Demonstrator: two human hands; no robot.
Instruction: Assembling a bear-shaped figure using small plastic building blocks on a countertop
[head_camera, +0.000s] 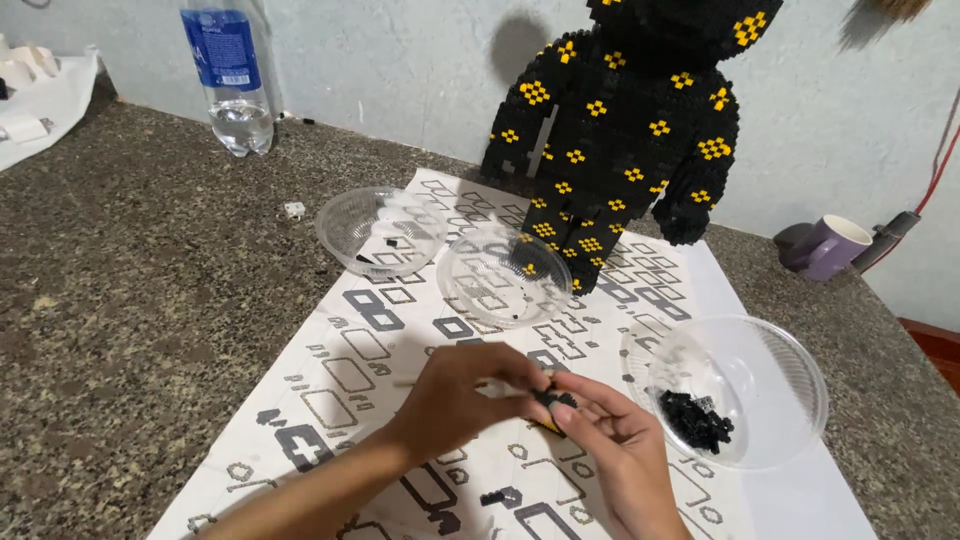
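My left hand and my right hand meet over a large printed instruction sheet. Together their fingertips pinch a small black and yellow brick piece. Just right of my hands stands a clear plastic bowl with several small black bricks in it. A tall black bear figure with yellow diamond spots stands at the far end of the sheet. Two more clear bowls, one at the left and one in the middle, sit before the figure, each holding a few bricks.
A water bottle with a blue label stands at the back left on the speckled stone counter. A purple mug lies at the right by the wall. A loose black brick lies on the sheet near my wrists.
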